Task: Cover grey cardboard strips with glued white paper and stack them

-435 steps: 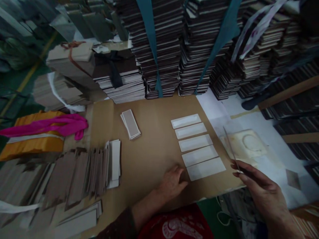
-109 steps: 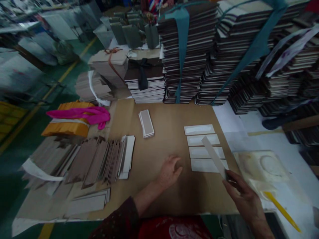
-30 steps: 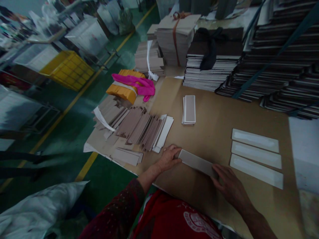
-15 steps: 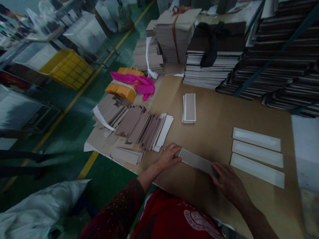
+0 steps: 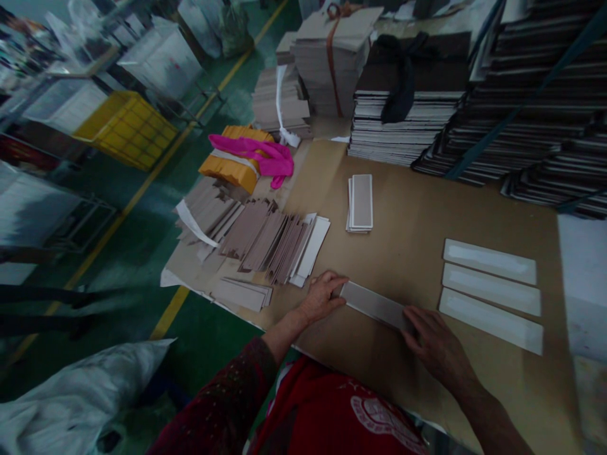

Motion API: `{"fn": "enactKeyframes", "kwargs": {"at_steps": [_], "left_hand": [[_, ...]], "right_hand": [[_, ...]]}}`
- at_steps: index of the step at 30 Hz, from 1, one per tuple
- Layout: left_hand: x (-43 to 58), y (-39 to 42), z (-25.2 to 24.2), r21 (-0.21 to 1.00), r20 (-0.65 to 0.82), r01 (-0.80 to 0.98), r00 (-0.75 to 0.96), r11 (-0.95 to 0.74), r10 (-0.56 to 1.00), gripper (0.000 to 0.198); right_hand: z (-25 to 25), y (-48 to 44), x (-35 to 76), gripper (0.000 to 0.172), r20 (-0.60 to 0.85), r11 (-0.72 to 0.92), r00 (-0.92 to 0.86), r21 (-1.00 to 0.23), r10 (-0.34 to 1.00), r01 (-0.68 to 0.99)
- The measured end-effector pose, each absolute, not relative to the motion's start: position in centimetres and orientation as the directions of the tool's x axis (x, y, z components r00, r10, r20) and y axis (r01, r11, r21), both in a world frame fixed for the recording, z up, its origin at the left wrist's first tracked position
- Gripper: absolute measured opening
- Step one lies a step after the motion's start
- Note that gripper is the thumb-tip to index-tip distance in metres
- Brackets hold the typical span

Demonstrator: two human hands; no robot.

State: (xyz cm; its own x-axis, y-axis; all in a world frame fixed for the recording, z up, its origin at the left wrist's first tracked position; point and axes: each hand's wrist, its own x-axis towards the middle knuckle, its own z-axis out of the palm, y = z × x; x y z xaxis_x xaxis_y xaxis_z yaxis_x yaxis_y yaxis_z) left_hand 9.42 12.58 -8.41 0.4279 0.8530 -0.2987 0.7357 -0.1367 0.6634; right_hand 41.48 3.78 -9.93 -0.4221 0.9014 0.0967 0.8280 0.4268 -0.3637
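Observation:
A grey cardboard strip [image 5: 374, 304] with pale edges lies slantwise near the front of the brown table. My left hand [image 5: 322, 297] grips its left end, thumb and fingers closed at the corner. Around the right end, my right hand [image 5: 434, 341] is closed with its fingertips on the strip. To the right lie three pale strips [image 5: 492, 289] in a row, each with a whiter band along it. Farther back is a small stack of white-edged grey cards [image 5: 362, 202]. Left of my hands, many loose grey cardboard strips [image 5: 265, 243] lean in a row.
Tied board stacks [image 5: 327, 66] and dark board piles [image 5: 408, 126] line the back of the table. A pink cloth [image 5: 265, 158] lies over a yellow bundle [image 5: 232, 170]. A white sack [image 5: 76, 404] and yellow crate [image 5: 126, 129] stand left. A person's legs [image 5: 42, 309] show at far left.
Both hands stay on the ends of the cardboard strip, which has hardly moved. The view has shifted very slightly.

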Motion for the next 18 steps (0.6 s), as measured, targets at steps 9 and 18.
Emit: {"fn": "enactKeyframes", "kwargs": {"at_steps": [9, 18], "left_hand": [[9.49, 12.71, -8.10, 0.668, -0.293, 0.728, 0.446, -0.153, 0.846, 0.046], [9.46, 12.79, -8.28, 0.665, -0.307, 0.735, 0.429, -0.131, 0.850, 0.045]], "right_hand": [[-10.10, 3.74, 41.43, 0.035, 0.092, 0.436, -0.431, -0.330, 0.898, 0.837], [-9.80, 3.80, 41.11, 0.034, 0.095, 0.423, -0.418, -0.353, 0.904, 0.835]]}}
